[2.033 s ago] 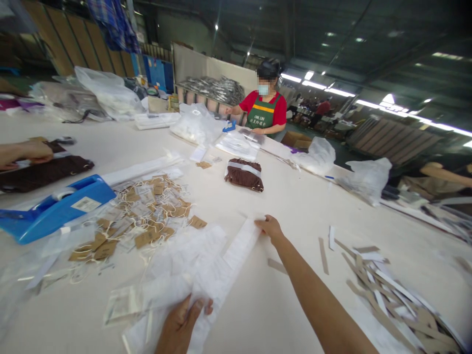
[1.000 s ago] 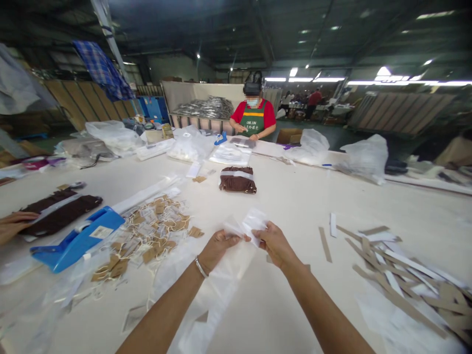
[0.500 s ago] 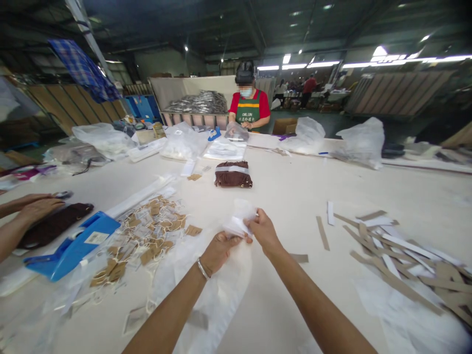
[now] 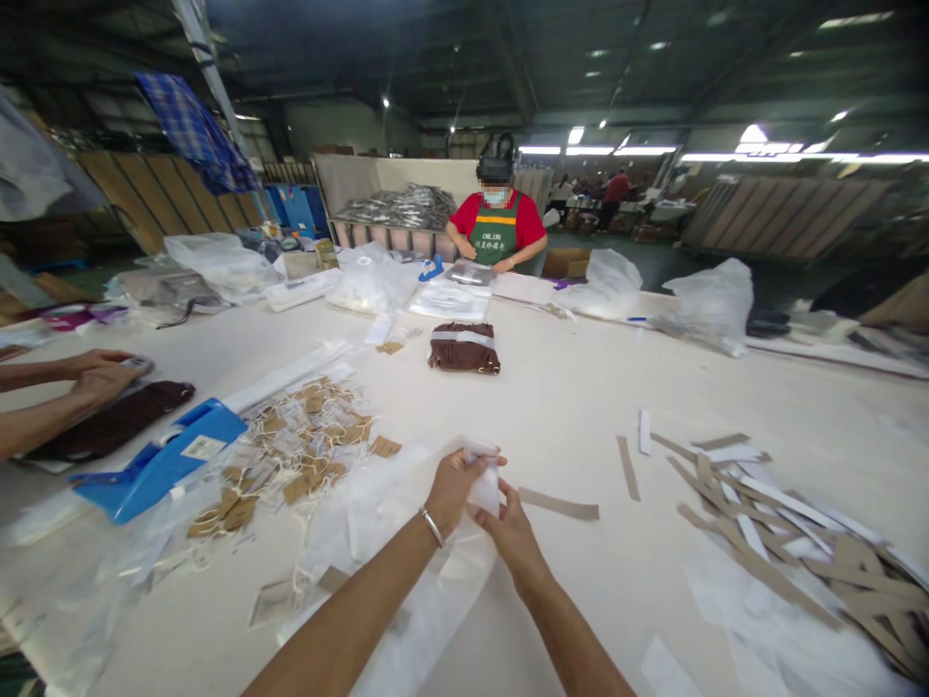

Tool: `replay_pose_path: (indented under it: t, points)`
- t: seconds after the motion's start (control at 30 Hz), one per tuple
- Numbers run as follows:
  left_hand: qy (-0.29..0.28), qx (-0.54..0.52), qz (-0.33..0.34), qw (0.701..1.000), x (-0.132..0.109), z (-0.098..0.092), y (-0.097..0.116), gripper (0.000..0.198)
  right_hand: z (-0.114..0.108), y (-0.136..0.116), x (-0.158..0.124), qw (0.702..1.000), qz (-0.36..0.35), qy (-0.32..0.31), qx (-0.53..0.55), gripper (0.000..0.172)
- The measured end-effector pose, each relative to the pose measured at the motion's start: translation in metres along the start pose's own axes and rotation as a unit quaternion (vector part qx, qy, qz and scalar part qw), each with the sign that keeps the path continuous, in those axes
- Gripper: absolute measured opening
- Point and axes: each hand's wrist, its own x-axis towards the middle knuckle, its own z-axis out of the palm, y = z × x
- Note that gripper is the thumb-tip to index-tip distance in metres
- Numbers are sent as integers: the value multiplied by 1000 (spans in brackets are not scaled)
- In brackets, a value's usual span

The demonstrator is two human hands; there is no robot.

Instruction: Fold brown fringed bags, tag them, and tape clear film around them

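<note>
Between both hands is a small folded piece of thin white translucent sheet [image 4: 486, 489]; whether it is paper or plastic I cannot tell. My left hand [image 4: 454, 484] pinches its upper left part, thumb across the front. Lower down, my right hand [image 4: 509, 532] grips the other side, with its fingertips partly hidden behind the sheet. Large white translucent sheets [image 4: 370, 513] lie on the table under my left forearm. Beyond my hands sits a folded dark brown fringed item [image 4: 464, 360] with a pale band around it.
Brown tags with strings [image 4: 312, 474] and a blue tape dispenser [image 4: 170, 460] lie to the left. Grey and white strips [image 4: 769, 523] are heaped at right. A neighbour's hands [image 4: 102, 378] work at far left; a co-worker [image 4: 497, 227] stands across the table [image 4: 581, 387].
My left hand has risen to the sheet's top, and my right hand has dropped below it. The sheet is turned and looks more compact. The co-worker's hands opposite have moved apart.
</note>
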Motion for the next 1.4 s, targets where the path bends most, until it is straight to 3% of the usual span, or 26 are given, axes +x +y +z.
replay_pose_path:
  t: [0.2,0.27,0.4,0.63,0.77,1.0,1.1,1.27,1.4]
  points:
    - [30,24,8,999,8,3,-3,32,6,4,-9,996,15,88,0,73]
    - [43,35,7,998,10,4,-8,29,9,3,-16,998,14,49,26,62]
    - [54,65,-4,996,16,4,-18,23,9,-1,-25,983,39,-107,144,47]
    - [70,113,-51,990,23,6,-28,18,-11,6,-23,927,170,-206,262,23]
    - [66,110,-76,989,22,5,-29,22,-16,16,-24,906,182,-199,325,30]
    - [65,105,-103,987,20,-7,-33,29,-15,19,-35,916,181,-173,312,38]
    - [72,116,-110,984,18,-9,-28,28,-13,13,-42,904,179,-201,331,37]
    - [82,135,-102,982,-10,-16,8,39,-15,1,-59,890,178,-230,353,38]
    - [151,159,-39,975,-79,-32,40,49,-19,-6,-78,895,183,-217,345,40]
